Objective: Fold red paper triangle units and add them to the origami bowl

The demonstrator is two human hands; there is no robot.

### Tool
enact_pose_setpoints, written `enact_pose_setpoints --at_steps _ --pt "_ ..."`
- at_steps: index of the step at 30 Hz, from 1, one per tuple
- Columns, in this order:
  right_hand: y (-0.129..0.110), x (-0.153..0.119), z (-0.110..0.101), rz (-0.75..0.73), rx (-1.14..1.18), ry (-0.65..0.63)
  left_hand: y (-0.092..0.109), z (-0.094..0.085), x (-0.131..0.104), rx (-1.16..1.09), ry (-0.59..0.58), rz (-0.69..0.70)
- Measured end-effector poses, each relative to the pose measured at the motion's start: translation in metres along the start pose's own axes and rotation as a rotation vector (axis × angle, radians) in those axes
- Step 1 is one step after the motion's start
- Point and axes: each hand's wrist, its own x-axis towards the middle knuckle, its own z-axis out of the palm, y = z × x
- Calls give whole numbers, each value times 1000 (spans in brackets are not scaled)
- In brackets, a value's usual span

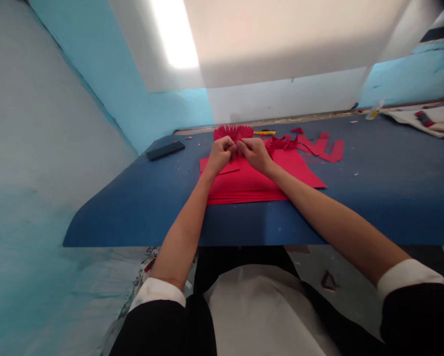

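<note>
Head view: L hand (pixel 223 151) and R hand (pixel 256 152) meet above the far part of a red paper stack (pixel 247 185). Fingers curled in on both, thumb + index tips nearly touching, looks like a pinch from each side on a red paper bit (pixel 238 142). Most of the bit is hidden by knuckles; can't tell if it's a loose pc or joined to the fringed paper (pixel 233 131) just beyond. Other fingers folded in toward palms.

Key relation, my read: bit sits right btwn the two sets of fingertips, approx. in front of the person's midline, so neither hand is clearly nearer. Its long axis can't be made out. Fringed paper lies on the far side of the fingers, running L–R, spikes pointing away from the person. Any move on the bit prob. hinges on the tip-to-tip gap, which is tiny; slack there looks minimal.

Stack's long side also runs L–R, near edge w/ several layers showing, lying flat on the blue table (pixel 132 207). R forearm crosses its near R part; L wrist is over its L side. Crumpled red pcs (pixel 284 143) just right of R hand, red strips (pixel 336 151) farther R. Yellow cutter (pixel 264 132) behind R hand, lying L–R. Dark flat block (pixel 166 151) well apart, L of L hand.
</note>
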Motion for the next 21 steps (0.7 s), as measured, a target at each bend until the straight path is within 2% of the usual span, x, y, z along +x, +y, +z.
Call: enact_pose_setpoints --at_steps 3,6,10,15,18,21 --pt "-3 2 -3 3 26 7 5 0 -2 -115 -42 -36" --pt "-6 2 -7 32 91 -25 8 -1 -5 -211 -136 -93" --pt "-11 2 -9 105 188 -59 6 -2 -5 -252 -234 -62" --pt "-12 3 -6 129 323 -59 -6 -4 2 -206 -190 107" --pt "-12 3 -5 115 384 -60 -7 -4 3 -155 -164 128" --pt "-12 3 -6 88 337 -15 -4 -3 0 -124 -136 125"
